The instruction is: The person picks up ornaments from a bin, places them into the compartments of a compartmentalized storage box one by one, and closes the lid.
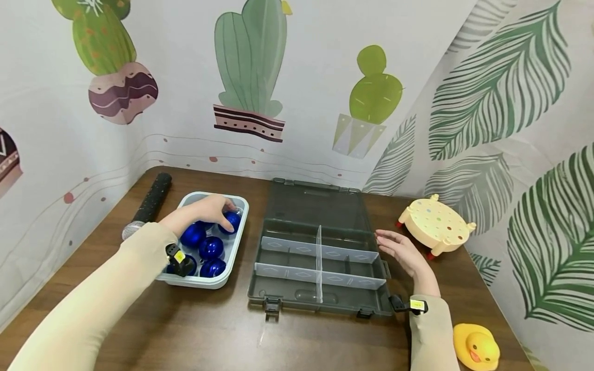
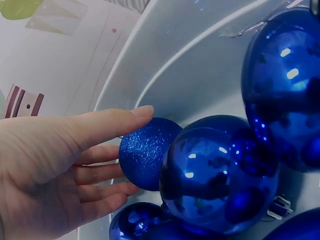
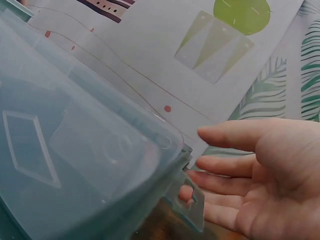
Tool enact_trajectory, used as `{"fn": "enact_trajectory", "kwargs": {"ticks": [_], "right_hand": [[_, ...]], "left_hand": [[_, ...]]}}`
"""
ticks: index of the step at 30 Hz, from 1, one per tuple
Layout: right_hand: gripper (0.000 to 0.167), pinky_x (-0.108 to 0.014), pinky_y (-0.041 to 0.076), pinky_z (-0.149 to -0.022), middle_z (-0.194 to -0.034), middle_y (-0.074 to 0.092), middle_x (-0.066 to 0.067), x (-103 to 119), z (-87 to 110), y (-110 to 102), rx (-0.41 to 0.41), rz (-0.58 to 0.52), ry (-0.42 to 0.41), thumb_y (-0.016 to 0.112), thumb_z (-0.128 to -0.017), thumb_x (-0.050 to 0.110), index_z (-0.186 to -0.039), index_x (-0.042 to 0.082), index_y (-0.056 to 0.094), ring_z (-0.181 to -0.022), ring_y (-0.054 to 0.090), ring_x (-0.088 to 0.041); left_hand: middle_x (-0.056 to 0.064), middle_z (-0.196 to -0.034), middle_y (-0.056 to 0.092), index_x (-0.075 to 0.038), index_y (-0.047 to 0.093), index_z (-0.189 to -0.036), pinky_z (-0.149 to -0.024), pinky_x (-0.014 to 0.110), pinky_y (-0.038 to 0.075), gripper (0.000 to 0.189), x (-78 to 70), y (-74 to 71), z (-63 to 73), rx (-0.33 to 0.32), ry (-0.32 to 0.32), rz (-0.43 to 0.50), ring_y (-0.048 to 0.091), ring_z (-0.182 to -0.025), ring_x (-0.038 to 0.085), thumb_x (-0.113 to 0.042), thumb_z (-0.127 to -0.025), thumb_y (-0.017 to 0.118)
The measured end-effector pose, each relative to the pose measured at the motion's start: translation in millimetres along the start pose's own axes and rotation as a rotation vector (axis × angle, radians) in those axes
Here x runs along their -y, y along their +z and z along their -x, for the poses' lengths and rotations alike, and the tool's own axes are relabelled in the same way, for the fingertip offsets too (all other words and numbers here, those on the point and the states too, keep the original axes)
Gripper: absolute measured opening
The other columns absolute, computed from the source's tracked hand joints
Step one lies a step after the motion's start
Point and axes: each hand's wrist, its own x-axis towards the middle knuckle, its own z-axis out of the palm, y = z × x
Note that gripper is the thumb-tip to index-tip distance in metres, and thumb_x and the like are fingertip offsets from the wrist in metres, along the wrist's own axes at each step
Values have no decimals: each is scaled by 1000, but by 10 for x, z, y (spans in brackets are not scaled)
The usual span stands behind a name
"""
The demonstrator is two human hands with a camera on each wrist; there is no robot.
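Toward the wooden table's left edge, the left hand is curving its thumb and fingers round one glittery blue ball at the pale plastic tray's far right corner; the sleeve and wrist camera are partly hiding at least four glossy others, so I am not getting a full count. The right hand is holding nothing, its fingers extending loosely just beside the right edge of one smoky, translucent case, whose thin plastic dividers are making six compartments.
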Motion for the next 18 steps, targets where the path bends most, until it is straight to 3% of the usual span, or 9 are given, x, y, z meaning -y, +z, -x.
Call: {"fn": "enact_trajectory", "kwargs": {"ticks": [10,18], "right_hand": [[63,-10,45,-90,-153,24,-35,31,45,-6,60,29,84,53,-100,17,-147,-15,25,-106,54,8],[63,-12,45,-93,-154,25,-32,6,56,-36,98,67,94,55,-99,16,-148,-13,26,-130,49,-20]], "left_hand": [[29,-117,65,14,59,-118,-100,49,46,69,-7,62,-36,19,21,-68,61,-113,42,-23,-66,86],[30,-119,63,15,57,-121,-101,50,45,76,19,151,-92,20,0,-121,59,-113,44,-26,-63,86]]}}
